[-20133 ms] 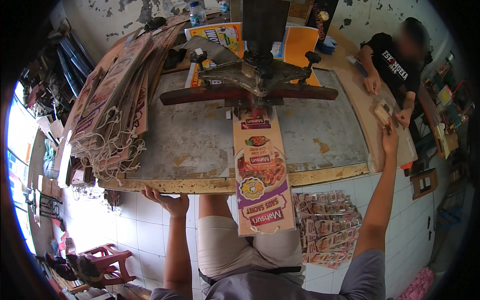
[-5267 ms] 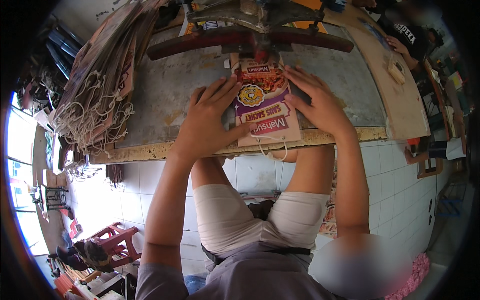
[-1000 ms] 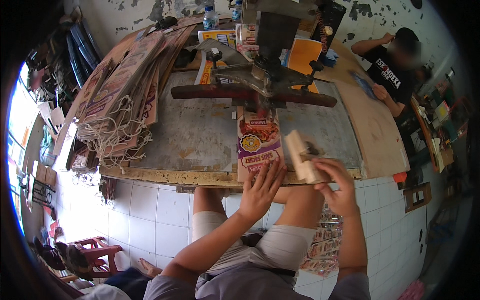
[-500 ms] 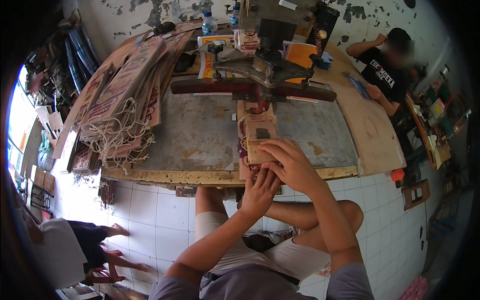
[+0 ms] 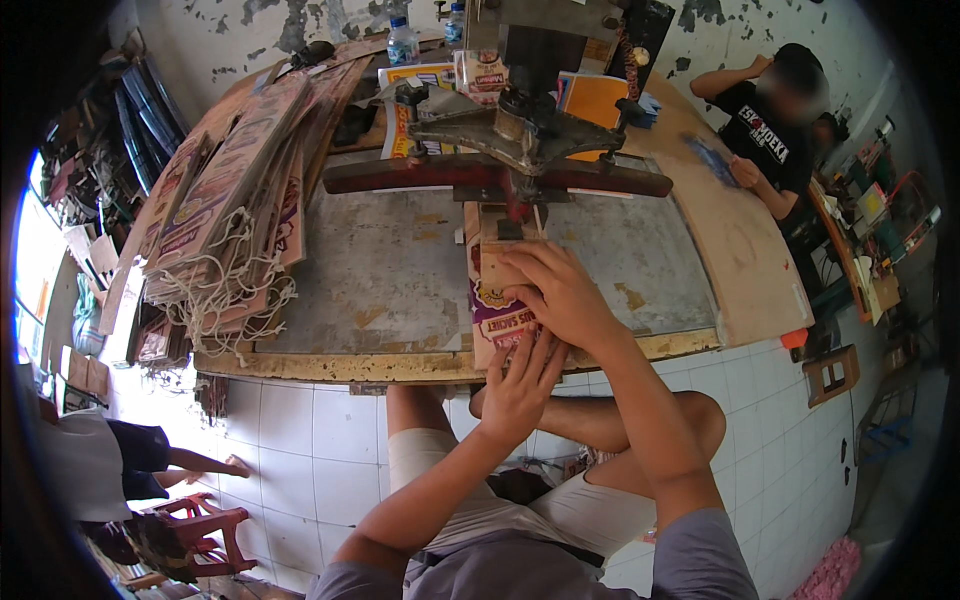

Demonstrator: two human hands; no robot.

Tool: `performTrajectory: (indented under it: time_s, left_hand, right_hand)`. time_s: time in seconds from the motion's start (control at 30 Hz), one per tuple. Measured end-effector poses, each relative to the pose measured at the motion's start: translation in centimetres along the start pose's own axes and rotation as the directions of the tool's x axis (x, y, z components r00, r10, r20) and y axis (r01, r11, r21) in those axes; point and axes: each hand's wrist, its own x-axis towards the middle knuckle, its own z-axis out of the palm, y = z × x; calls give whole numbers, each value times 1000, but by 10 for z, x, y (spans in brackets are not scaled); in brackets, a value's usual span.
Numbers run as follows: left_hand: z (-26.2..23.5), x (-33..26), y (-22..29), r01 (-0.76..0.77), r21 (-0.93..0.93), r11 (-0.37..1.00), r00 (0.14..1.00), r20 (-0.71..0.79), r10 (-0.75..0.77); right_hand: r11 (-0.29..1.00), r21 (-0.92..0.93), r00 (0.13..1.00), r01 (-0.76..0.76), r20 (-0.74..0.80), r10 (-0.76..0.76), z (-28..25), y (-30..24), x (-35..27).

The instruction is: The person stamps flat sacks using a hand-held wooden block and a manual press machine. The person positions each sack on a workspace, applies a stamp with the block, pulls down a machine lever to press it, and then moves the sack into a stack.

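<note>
A long printed strip (image 5: 476, 262) in purple, pink and cream lies on the grey metal table (image 5: 380, 285), its far end under a press with a red crossbar (image 5: 400, 175). My left hand (image 5: 518, 390) rests on the strip's near end at the table edge, its fingers stretched out flat. Farther up, my right hand (image 5: 565, 300) is bent around a small tan board (image 5: 495, 268) lying on the strip, thumb at its near side. A dark patch (image 5: 513, 229) shows just beyond the board, below the press. The right palm hides part of the strip.
Stacked printed strips with white cords (image 5: 235, 215) cover the table's left side. Bottles (image 5: 402, 42), papers and an orange sheet (image 5: 597, 105) stand behind the press. A co-worker in black (image 5: 765, 130) sits at the right beside a wooden board (image 5: 745, 270). A red stool (image 5: 210, 530) stands lower left.
My right hand has slid the small tan board away from me, toward the press. More of the printed strip now shows between my hands. A person at the lower left has shifted.
</note>
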Motion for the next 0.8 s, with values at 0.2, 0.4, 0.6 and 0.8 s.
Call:
performTrajectory:
  time_s: [0.2,0.4,0.6,0.8]
  left_hand:
    - [-5,-2,-2,-3,-5,1000,1000,1,3]
    - [-8,1,1,17,-45,999,1000,23,-16]
    - [-6,-2,0,16,-11,1000,999,36,-16]
    - [-6,1,1,14,-29,999,1000,11,-13]
  right_hand:
    - [1000,27,1000,15,-22,-15,2,-2,4]
    - [1000,10,999,11,-34,-11,2,0,1]
    - [996,-70,997,60,-51,-64,-3,-8,1]
    - [998,-42,996,44,-79,-48,-6,-6,-3]
